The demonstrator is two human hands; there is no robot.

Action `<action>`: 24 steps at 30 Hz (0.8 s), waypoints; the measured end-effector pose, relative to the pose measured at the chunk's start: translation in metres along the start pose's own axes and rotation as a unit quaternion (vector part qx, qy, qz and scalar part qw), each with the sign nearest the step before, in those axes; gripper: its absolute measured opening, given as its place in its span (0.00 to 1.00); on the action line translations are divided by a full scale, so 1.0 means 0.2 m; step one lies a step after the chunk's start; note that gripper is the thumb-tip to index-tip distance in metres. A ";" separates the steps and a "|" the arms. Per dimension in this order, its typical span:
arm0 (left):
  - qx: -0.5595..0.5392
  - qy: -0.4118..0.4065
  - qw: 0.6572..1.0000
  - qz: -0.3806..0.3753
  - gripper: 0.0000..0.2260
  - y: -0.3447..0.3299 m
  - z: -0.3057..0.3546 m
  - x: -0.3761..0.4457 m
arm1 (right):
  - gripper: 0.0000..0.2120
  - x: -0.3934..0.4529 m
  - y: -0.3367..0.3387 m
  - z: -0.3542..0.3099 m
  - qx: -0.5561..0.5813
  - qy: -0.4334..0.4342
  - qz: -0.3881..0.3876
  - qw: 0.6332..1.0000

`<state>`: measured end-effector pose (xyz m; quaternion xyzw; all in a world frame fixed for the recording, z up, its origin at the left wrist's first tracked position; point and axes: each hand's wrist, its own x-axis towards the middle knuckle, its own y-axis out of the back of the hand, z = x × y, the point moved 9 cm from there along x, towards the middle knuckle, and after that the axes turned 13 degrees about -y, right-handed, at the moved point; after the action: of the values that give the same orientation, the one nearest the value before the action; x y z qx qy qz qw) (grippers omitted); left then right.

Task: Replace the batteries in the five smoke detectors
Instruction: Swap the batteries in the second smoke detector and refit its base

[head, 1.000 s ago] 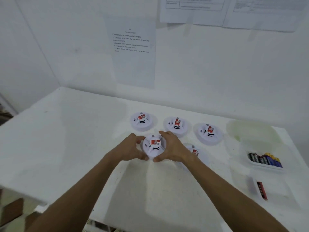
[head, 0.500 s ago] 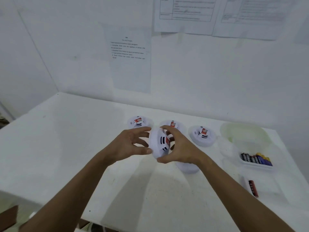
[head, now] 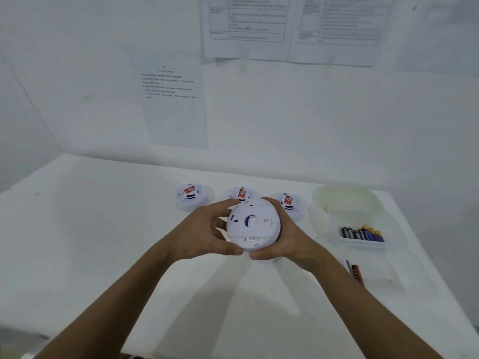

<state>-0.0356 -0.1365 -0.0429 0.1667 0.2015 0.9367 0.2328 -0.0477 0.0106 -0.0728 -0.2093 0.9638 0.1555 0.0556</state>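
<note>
Left hand [head: 204, 233] and right hand [head: 287, 237] are both gripping one smoke detector [head: 252, 225], held up off the bench [head: 103, 242] with its back side facing the camera. Left fingers [head: 223, 206] are curling over the rim at 10 o'clock, left thumb pressing at 7 o'clock. Right fingers are wrapping the rim from 1 to 4 o'clock, right thumb closing in at 6 o'clock, almost touching the left thumb. A blue part is showing through an opening near the middle of the detector's back.

Beyond the held unit, three more detectors are sitting face up in a row on the bench: left detector [head: 190, 196] at 11 o'clock, middle detector [head: 241, 194] at 12 o'clock and partly hidden, right detector [head: 289, 203] at 1 o'clock, just past the right fingers. Each is carrying a red label.

At 3 o'clock, well apart, a clear tray [head: 363, 242] is holding a row of batteries [head: 361, 233]. An empty-looking translucent container [head: 344, 199] is lying behind it. At 4 o'clock, a loose red-black battery [head: 356, 273] is lying beside the right forearm.
</note>
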 end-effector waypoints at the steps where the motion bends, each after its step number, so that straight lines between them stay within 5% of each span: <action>1: 0.007 -0.008 1.000 0.003 0.38 -0.01 0.02 0.01 | 0.45 -0.01 0.01 0.00 -0.010 0.002 0.002 1.000; 24: 0.129 0.003 0.991 0.042 0.31 -0.03 0.13 0.07 | 0.45 -0.10 0.12 -0.04 -0.041 0.052 0.031 0.997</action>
<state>-0.0337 -0.1168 -0.0211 0.2003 0.3141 0.9124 0.1696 -0.0411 0.0365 -0.0547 -0.1892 0.9642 0.1856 -0.0081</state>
